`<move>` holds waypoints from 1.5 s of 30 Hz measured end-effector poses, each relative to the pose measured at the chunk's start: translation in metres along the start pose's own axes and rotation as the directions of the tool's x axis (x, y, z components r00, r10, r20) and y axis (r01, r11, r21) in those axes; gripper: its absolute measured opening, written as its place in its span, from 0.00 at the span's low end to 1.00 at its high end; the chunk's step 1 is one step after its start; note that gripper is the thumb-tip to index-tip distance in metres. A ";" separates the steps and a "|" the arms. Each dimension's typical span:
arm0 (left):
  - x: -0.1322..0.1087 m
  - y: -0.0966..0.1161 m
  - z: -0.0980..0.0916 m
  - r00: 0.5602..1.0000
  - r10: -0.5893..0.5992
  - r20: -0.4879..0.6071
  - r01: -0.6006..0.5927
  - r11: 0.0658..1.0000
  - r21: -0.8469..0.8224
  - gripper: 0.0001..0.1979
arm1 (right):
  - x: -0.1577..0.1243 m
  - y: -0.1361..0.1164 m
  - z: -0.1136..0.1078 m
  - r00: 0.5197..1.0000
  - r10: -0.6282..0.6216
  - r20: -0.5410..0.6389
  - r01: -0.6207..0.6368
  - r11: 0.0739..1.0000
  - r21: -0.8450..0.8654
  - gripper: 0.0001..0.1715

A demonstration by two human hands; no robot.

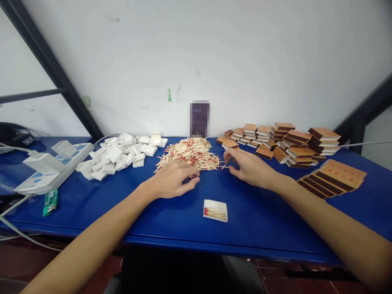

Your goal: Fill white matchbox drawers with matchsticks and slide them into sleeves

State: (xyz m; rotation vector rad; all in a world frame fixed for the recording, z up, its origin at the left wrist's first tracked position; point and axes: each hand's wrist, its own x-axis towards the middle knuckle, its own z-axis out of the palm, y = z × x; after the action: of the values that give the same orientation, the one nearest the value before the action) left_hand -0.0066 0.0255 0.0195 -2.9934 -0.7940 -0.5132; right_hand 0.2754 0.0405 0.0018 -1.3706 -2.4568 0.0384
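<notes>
A loose heap of red-tipped matchsticks [191,153] lies in the middle of the blue table. At its front edge rests my left hand [176,179], palm down, fingers curled and thumb near the index finger. A few red match heads show between those fingers; the rest of the grip is hidden. My right hand [248,167] is at the heap's right side, with thumb and index finger slightly apart around a few stray matchsticks. Nearer to me sits a white matchbox tray [215,204], open side up, with several matchsticks lying in it, heads to the left.
White empty trays [114,155] are piled left of the heap. Matchbox sleeves [294,143] stand in stacks at the right, with a leaning row [333,177] nearer. A power strip [58,171] with cables and a green packet [50,202] lie far left. The table's front edge [214,247] is near.
</notes>
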 end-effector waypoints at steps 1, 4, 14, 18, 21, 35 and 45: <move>0.000 -0.002 0.000 1.000 -0.009 -0.004 0.009 1.000 0.006 0.14 | 0.000 0.000 0.000 1.000 -0.005 0.012 0.005 1.000 -0.013 0.14; -0.001 -0.006 0.001 0.999 -0.031 -0.014 0.032 0.999 0.031 0.13 | 0.001 0.001 0.002 0.999 -0.026 0.047 0.027 0.999 -0.034 0.12; -0.002 0.003 -0.006 0.998 0.019 0.061 -0.014 0.996 -0.092 0.14 | -0.001 -0.003 -0.003 0.991 0.070 0.111 -0.064 0.996 -0.061 0.08; 0.001 0.025 0.000 0.981 0.146 0.128 -0.132 0.985 -0.112 0.28 | -0.003 -0.016 -0.006 0.987 0.074 0.144 -0.069 0.997 -0.043 0.06; 0.003 0.034 0.007 0.968 0.179 0.178 -0.174 0.984 -0.043 0.22 | -0.003 -0.023 -0.006 0.985 0.028 0.172 -0.026 1.000 -0.013 0.04; 0.002 0.039 0.008 0.961 0.224 0.161 -0.231 0.973 0.026 0.18 | -0.005 -0.023 -0.001 0.986 -0.034 0.165 0.024 0.998 0.063 0.03; 0.002 0.037 0.009 0.955 0.295 0.009 -0.295 0.953 0.068 0.15 | -0.007 -0.026 0.000 0.986 -0.070 0.152 0.058 0.995 0.086 0.03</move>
State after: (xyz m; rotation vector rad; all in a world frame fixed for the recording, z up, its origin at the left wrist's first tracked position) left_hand 0.0152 -0.0049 0.0141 -2.9687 -0.3425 -0.4646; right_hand 0.2574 0.0201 0.0050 -1.2981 -2.5938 0.2360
